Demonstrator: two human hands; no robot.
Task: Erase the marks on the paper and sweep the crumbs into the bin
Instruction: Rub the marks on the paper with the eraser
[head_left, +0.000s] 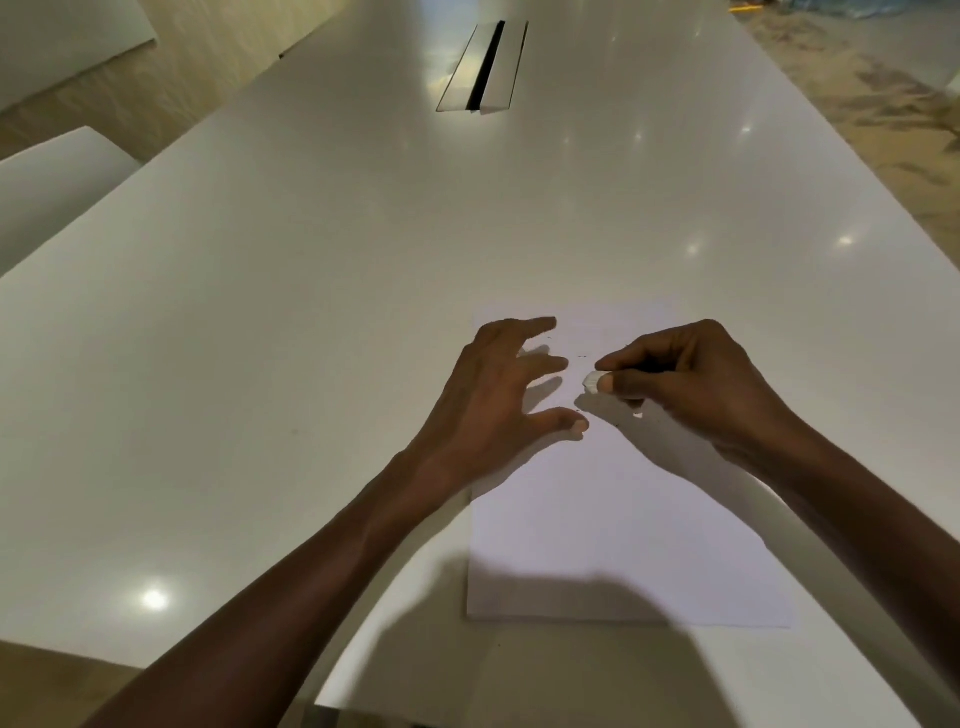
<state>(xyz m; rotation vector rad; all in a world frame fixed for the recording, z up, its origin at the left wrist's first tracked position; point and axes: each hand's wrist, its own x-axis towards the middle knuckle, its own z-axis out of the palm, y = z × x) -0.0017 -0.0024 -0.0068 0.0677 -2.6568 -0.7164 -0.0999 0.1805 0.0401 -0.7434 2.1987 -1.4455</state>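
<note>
A white sheet of paper (613, 519) lies on the white table near its front edge. My left hand (498, 400) rests on the sheet's upper left part with fingers spread, fingertips touching the paper. My right hand (685, 384) pinches a small white eraser (592, 382) between thumb and fingers, its tip just above or on the paper. A few faint pencil marks (582, 357) and dark crumbs (617, 425) show on the paper between the two hands. No bin is in view.
The long white table (311, 312) stretches away from me. A metal cable flap (485, 67) with a dark slot sits in the table's far middle. White chair tops (47, 187) stand at the left. Patterned floor lies at the right.
</note>
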